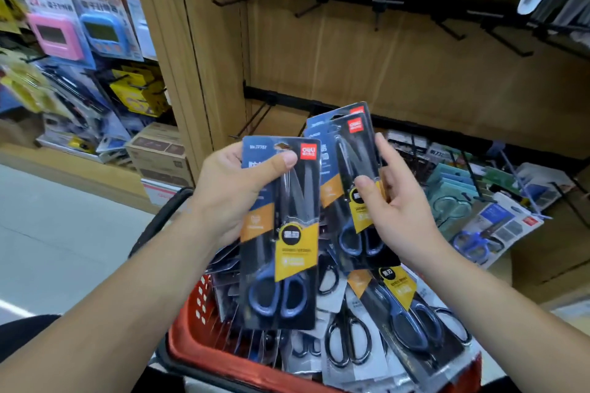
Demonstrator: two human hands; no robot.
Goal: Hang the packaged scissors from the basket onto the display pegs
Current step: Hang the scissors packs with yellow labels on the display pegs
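Note:
My left hand (236, 191) grips one packaged pair of scissors (281, 249), a dark card with blue handles, thumb across its top near the hang hole. My right hand (392, 207) holds a small stack of the same scissor packs (348, 169), thumb on the front one. Both are held above the red basket (204, 348), which is filled with several more scissor packs (351, 341). Bare black display pegs (306, 8) stick out from the wooden back panel above; another bare peg (255, 118) hangs on the lower rail just behind the packs.
To the left hang pink and blue timers (76, 32) and other carded goods. Cardboard boxes (159, 153) stand on the floor at the left. At the right, lower pegs carry green and blue scissor packs (479, 217). The basket's black handle (159, 217) arcs at my left forearm.

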